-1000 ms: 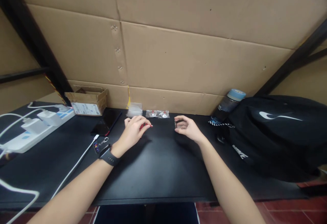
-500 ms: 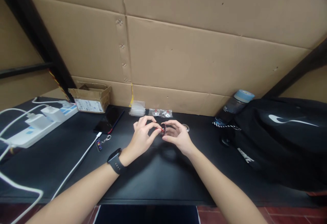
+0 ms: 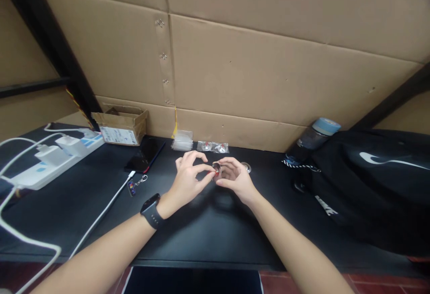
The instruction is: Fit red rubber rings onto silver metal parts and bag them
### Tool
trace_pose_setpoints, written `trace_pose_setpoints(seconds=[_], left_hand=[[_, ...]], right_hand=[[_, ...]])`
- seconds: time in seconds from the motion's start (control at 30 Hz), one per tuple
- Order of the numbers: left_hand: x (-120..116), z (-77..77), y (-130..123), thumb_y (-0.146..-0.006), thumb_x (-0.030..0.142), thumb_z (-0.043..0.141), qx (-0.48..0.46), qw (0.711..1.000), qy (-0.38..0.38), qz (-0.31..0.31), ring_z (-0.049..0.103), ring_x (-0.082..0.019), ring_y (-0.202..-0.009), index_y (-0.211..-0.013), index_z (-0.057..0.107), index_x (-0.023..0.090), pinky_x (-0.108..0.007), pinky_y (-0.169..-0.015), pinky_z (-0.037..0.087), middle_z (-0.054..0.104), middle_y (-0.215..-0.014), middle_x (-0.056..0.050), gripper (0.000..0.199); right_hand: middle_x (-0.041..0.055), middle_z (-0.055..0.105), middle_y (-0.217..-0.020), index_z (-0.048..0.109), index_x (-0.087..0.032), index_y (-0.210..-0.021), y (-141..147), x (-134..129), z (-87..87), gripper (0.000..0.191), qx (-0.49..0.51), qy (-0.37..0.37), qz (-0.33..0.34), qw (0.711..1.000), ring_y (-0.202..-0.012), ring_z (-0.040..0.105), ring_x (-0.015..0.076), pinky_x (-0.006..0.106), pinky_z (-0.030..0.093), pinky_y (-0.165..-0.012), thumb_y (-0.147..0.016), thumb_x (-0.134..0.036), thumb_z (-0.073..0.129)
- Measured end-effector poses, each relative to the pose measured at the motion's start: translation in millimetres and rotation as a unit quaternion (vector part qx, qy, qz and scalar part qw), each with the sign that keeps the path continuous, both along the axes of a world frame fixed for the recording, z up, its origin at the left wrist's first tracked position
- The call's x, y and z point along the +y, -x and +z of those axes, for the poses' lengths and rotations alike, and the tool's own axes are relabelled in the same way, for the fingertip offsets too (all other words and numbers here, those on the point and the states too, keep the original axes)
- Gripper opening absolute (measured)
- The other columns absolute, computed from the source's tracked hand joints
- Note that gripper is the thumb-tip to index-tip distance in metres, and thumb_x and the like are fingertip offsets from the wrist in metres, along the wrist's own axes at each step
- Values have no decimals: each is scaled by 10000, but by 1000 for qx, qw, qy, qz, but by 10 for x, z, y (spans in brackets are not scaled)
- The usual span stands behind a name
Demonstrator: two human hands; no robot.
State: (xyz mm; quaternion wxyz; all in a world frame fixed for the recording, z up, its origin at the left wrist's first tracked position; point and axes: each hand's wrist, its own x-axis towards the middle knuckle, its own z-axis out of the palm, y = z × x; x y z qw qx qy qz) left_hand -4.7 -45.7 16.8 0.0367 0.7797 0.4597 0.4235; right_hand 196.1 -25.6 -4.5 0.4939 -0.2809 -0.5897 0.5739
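Bringing both hands together above the desk [image 3: 188, 245], the person has a small red piece [image 3: 212, 172] up against a round shiny piece [image 3: 218, 168]. The left hand [image 3: 188, 180] has a narrow grip, thumb and forefinger pinched on the red piece; the right hand [image 3: 239, 181] has a wider, curved grip around the round piece's edge. I can't tell whether the two are joined. Near the back, two clear packets [image 3: 212, 147] with red and shiny contents look done, beside clear plastic sleeves [image 3: 182, 140]. The pair in hand is unbagged, and another round piece [image 3: 247, 167] lies loose beyond the right hand.
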Motion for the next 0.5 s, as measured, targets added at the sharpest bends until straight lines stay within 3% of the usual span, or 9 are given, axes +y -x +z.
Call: trace_pose_setpoints(seconds=[0.5], left_hand=[[-8, -31, 10, -849, 282, 703, 36, 999, -32, -5, 496, -293, -1190, -838, 766, 281, -467, -945, 317, 661, -1110, -61, 64]], right_hand=[[64, 710, -1112, 689, -247, -1167, -28, 7, -21, 576, -37, -19, 23, 999, -1065, 675, 240, 381, 563, -910, -636, -220, 912]])
